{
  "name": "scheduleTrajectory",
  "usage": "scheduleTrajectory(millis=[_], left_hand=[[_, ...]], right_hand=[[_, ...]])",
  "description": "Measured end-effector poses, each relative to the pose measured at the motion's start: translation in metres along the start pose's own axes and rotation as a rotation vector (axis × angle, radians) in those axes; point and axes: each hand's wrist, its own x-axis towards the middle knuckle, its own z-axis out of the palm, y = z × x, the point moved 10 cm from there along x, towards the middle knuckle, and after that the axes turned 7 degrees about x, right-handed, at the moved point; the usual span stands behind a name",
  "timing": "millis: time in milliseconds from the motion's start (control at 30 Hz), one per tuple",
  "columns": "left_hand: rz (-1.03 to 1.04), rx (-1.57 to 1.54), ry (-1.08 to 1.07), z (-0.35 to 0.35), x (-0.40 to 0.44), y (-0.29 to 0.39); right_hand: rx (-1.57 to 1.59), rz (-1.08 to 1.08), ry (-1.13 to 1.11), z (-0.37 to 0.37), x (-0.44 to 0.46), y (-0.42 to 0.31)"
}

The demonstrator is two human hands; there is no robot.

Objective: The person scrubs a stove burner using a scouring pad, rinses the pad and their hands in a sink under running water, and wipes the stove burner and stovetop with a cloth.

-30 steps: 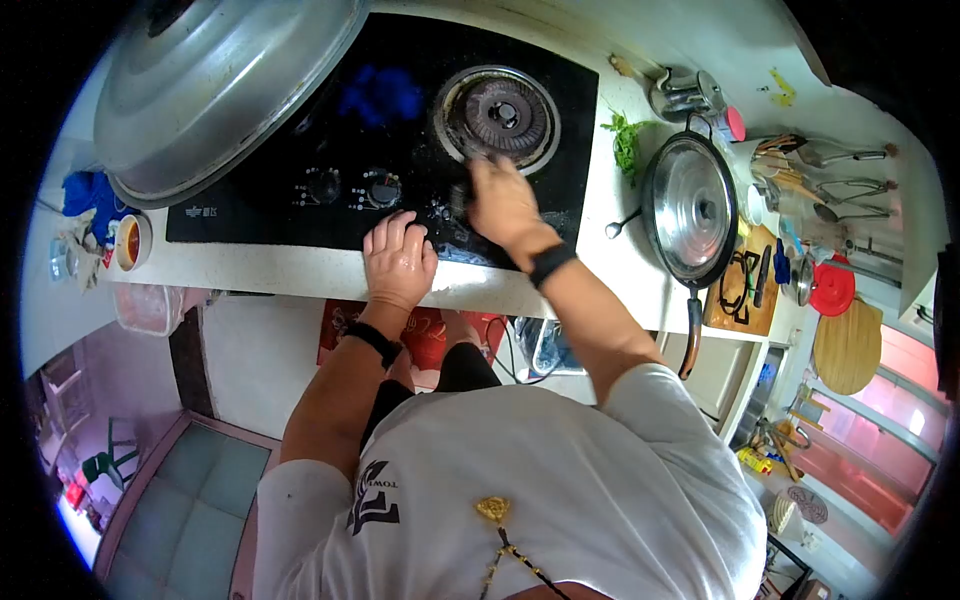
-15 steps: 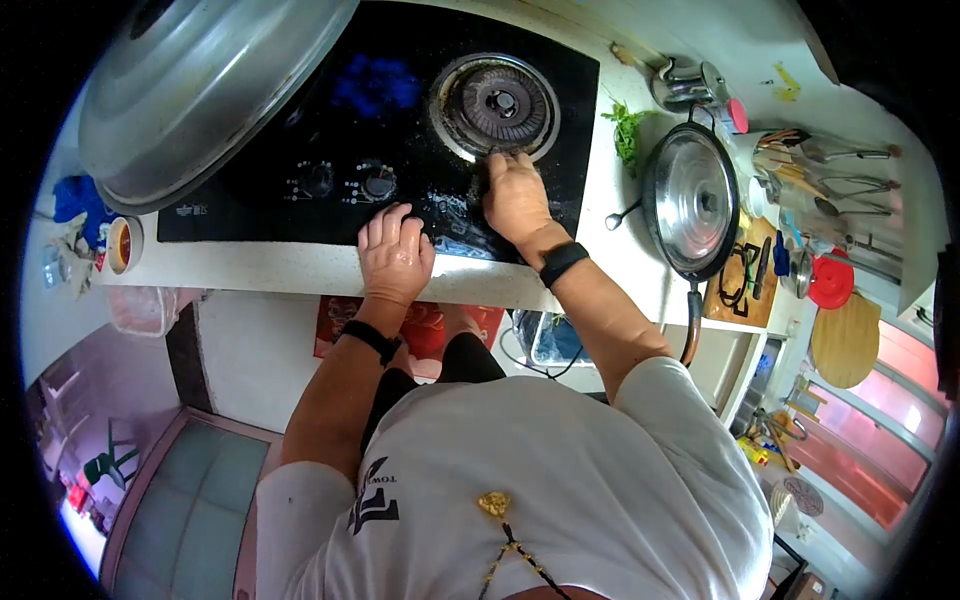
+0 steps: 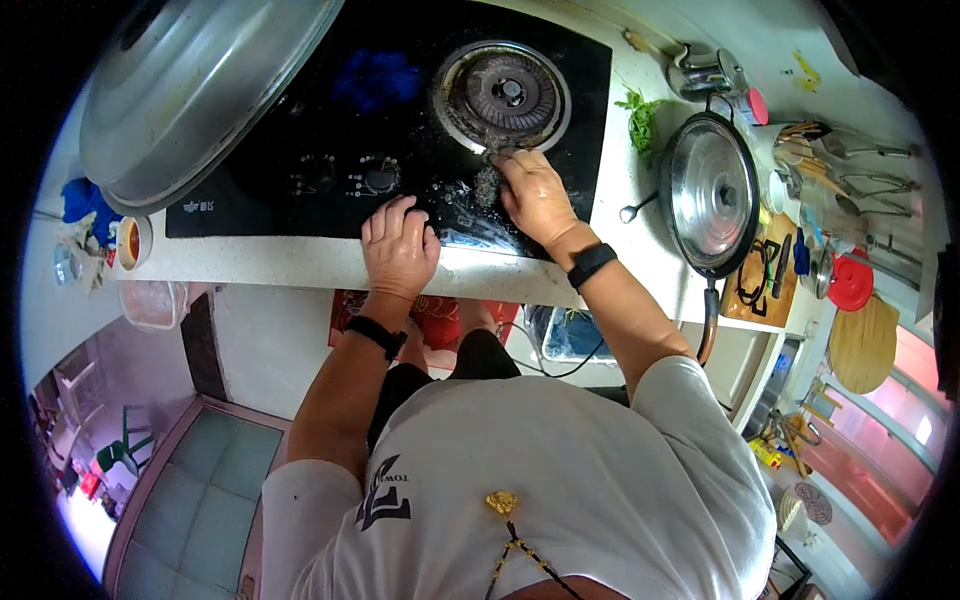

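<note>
"Where's the grey scouring pad [image 3: 487, 184]?"

"On the black hob [image 3: 250, 205], just below the round burner [image 3: 511, 92] (it looks wiry), at the fingers of the right hand [image 3: 538, 200]."

"Is that hand's grip closed?"

"Yes, curled in on the pad. Wet streaks shine on the glass beside it."

"And the left hand [image 3: 400, 250]?"

"Its grip is open, palm down, holding nothing. It rests across the hob's front edge and the pale tabletop [image 3: 270, 262], just below a control knob [image 3: 381, 178]."

"What's to the right?"

"Leafy greens [image 3: 641, 122], a spoon [image 3: 638, 208] and a lidded pan [image 3: 711, 195]. A big metal vessel [image 3: 215, 90] covers the hob's left side."
</note>
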Motion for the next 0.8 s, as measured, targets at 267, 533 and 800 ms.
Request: scheduleTrajectory(millis=[267, 533, 800], left_hand=[[0.0, -0.018, 0.033, -0.002, 0.001, -0.001], [0.006, -0.011, 0.065, -0.006, 0.001, -0.001], [0.001, 0.015, 0.026, -0.006, 0.002, 0.001]], right_hand=[[-0.034, -0.02, 0.11, 0.026, 0.038, -0.017], [0.039, 0.078, -0.004, 0.013, 0.013, 0.0], [0.119, 0.128, 0.091, 0.05, 0.068, -0.006]])
